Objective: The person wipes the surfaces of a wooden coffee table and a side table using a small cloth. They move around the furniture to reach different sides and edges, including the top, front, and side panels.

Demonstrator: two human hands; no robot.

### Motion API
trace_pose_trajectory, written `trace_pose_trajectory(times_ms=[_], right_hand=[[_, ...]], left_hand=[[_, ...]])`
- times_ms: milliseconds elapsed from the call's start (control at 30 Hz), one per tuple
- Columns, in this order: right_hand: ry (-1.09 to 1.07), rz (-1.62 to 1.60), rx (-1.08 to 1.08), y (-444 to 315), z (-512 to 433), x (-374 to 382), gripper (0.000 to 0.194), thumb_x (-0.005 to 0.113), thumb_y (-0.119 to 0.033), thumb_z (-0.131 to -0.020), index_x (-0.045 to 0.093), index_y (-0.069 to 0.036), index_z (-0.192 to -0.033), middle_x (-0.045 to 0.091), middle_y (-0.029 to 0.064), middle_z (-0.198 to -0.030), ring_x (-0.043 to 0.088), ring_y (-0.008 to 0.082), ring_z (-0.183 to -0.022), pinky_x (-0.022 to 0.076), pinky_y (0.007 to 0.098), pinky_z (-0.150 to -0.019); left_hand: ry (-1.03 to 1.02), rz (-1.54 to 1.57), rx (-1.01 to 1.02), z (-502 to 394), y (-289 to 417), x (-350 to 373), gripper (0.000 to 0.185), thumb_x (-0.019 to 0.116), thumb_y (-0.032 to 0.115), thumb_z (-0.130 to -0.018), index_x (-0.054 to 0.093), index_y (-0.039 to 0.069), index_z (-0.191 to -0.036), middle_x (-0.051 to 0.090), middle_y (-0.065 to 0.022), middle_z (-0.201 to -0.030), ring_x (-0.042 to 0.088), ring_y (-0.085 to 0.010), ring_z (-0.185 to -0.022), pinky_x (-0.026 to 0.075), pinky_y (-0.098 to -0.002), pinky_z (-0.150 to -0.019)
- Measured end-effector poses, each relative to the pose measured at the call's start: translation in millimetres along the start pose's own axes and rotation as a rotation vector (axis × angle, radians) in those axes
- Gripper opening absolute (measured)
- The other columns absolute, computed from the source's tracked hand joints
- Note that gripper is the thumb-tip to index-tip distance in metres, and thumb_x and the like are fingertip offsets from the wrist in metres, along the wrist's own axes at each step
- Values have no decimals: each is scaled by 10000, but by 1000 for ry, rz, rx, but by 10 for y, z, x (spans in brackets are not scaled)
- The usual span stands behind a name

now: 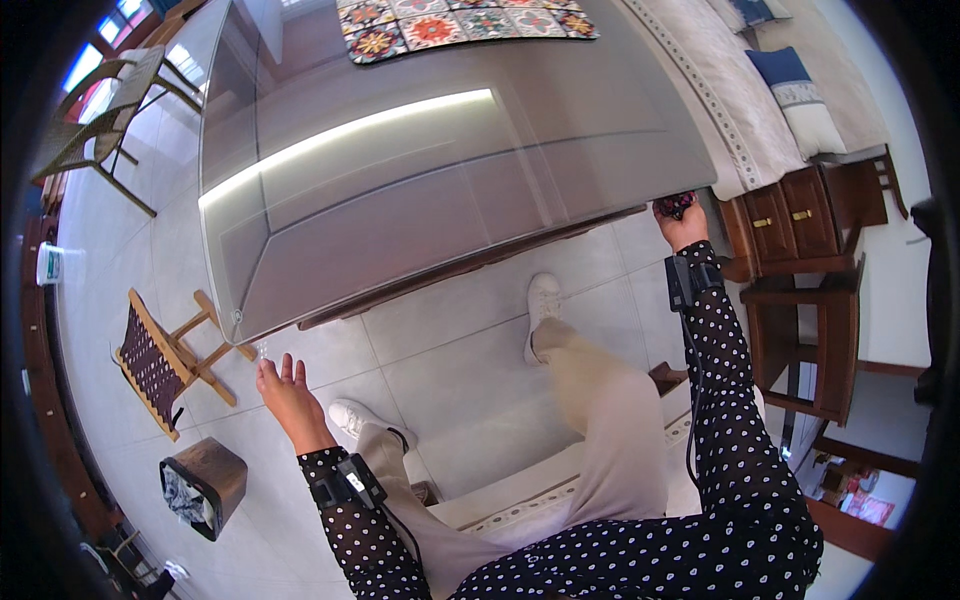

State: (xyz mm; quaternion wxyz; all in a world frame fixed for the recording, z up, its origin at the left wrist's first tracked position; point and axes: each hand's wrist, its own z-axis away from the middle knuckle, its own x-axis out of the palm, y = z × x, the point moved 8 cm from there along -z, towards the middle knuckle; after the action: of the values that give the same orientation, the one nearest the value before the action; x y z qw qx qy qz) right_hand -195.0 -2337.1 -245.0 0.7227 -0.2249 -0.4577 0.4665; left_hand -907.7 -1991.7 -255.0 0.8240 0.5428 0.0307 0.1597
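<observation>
My right hand (pixel 686 225) is at the table's right front corner. Its fingers are closed around a small bunched dark cloth (pixel 675 204) with a pink pattern, right by the edge. A glass-topped table (pixel 420 202) spans the view before me and reflects a bright strip of light. Close to its left front corner my left hand (pixel 289 401) is raised, palm up and fingers apart. A few whitish specks show by its fingertips; what they belong to is unclear. On the table's far part lies a mat (pixel 469 26) with a colourful tile pattern.
A folding stool (pixel 161 352) with a woven seat stands left of the table. Below it is a lined waste bin (pixel 225 469). A wicker chair (pixel 112 112) is at upper left. Rightward are a covered sofa (pixel 720 97), a cushion (pixel 799 101) and a wooden drawer cabinet (pixel 780 221).
</observation>
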Motion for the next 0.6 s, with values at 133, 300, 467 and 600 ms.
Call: trace_pose_trajectory(times_ms=[133,300,467,600], right_hand=[[-8,-10,6,327,-205,-69,309,419,-275,-1049,631,-156,-1238,660,81,-1252,623,302,-1125,491,506,-976],[-207,819,-155,870,-32,33,409,467,-342,-1006,597,-139,-1336,578,95,-1416,514,309,-1304,363,480,-1115],[-193,2489,-898,1718,537,293,480,621,-280,-880,587,-101,-1324,586,107,-1377,520,314,-1291,388,423,-1085],[-186,2277,-783,2254,863,437,475,741,-216,-802,630,-99,-1248,678,112,-1233,588,308,-1203,424,403,-1042]], left_hand=[[29,25,-3,3,90,-124,673,558,347,-1017,263,-23,-1496,381,-160,-1445,503,-345,-1286,448,-467,-1047],[0,43,-11,61,101,-77,680,562,324,-1019,247,-36,-1502,384,-164,-1432,501,-353,-1294,440,-477,-1057],[-8,56,-8,111,202,-40,692,559,311,-1020,225,-35,-1517,374,-168,-1431,505,-352,-1291,447,-466,-1042],[4,98,-17,160,287,-101,680,547,313,-1025,229,-49,-1506,381,-165,-1405,499,-338,-1288,445,-461,-1036]])
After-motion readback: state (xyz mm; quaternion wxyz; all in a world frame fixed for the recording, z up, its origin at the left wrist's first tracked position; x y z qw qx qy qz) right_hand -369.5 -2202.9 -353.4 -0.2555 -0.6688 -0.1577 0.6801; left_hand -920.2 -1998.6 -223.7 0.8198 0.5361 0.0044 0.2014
